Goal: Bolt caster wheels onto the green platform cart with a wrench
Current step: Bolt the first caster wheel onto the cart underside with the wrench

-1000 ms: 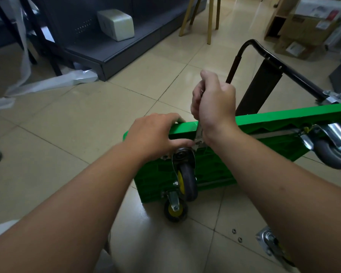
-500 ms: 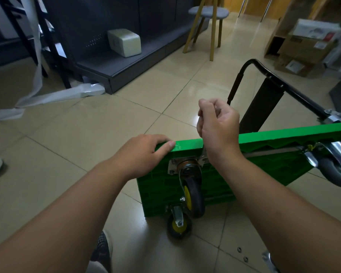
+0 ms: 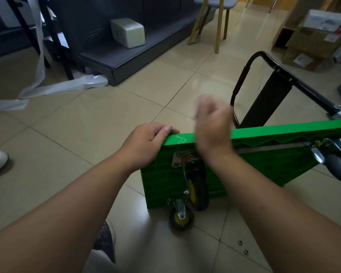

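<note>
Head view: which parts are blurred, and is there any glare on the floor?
In the head view the right hand is smeared by motion blur, so what it holds cannot be told; the left hand on the green cart and the caster wheel are sharp; pale glare lies on the floor tiles beyond the hands.

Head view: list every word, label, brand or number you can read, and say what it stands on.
No text can be read.
On the cardboard boxes: white labels with print, too blurred to read.
On the white box: a faint mark, illegible.
On the green cart: no print visible.
</note>
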